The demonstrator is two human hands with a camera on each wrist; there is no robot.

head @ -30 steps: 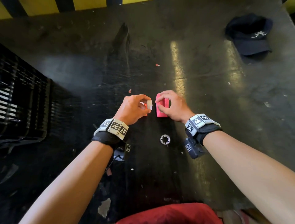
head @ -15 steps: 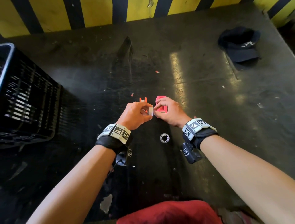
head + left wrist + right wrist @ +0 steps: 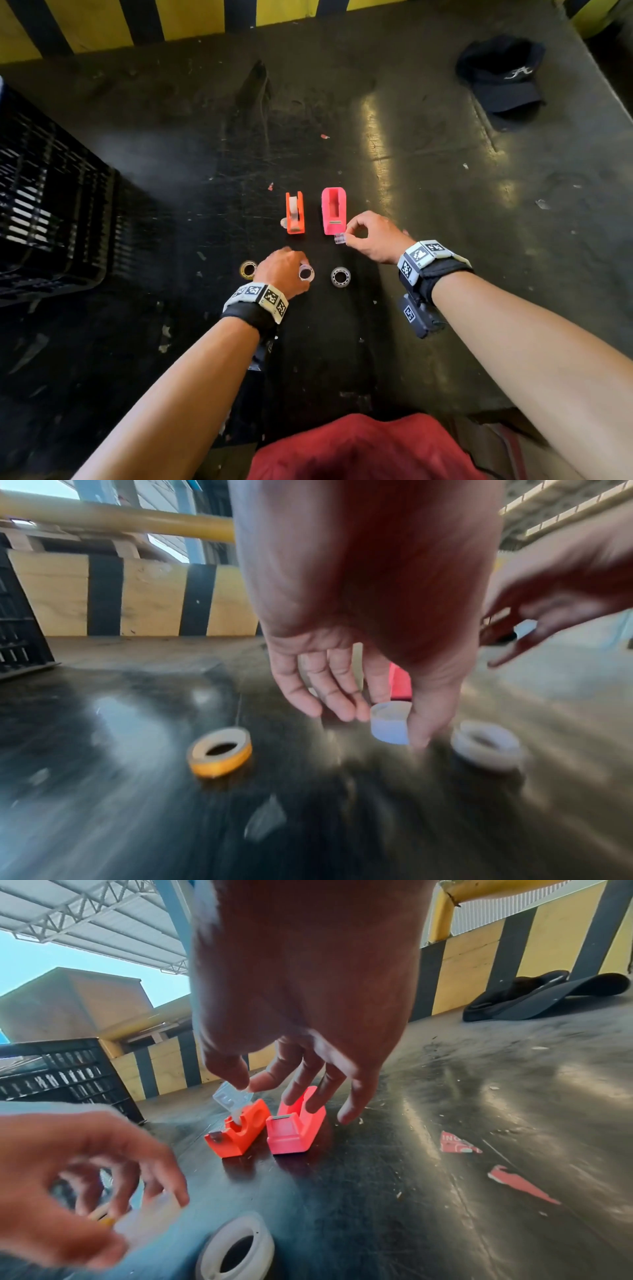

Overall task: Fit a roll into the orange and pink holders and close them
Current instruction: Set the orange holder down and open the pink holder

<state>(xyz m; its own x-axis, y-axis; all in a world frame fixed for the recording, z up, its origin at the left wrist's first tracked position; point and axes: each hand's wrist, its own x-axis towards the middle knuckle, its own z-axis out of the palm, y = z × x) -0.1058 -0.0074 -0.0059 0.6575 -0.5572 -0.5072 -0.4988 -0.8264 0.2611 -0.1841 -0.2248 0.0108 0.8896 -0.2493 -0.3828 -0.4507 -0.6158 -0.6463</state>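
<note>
The orange holder (image 3: 295, 214) and the pink holder (image 3: 333, 210) stand side by side on the dark table (image 3: 428, 212). Something pale sits in the orange one's slot, and the pink one's slot (image 3: 310, 1096) is open at the top. My right hand (image 3: 346, 236) hovers just in front of the pink holder. Its thumb and forefinger pinch a small clear plastic piece (image 3: 230, 1097). My left hand (image 3: 297, 270) is nearer me and pinches a small white roll (image 3: 390, 722) just above the table. A second white roll (image 3: 340, 277) and a yellow-brown roll (image 3: 248, 269) lie flat on either side of it.
A black slatted crate (image 3: 51, 212) stands at the left. A dark cap (image 3: 503, 78) lies at the far right. A yellow and black striped barrier (image 3: 205, 17) runs along the far edge. Scraps of red paper (image 3: 459, 1146) litter the table's surface.
Both hands have drawn back from the holders, where they were pressed together. The left hand dropped to the rolls and now holds a white one. The holders stand uncovered.
</note>
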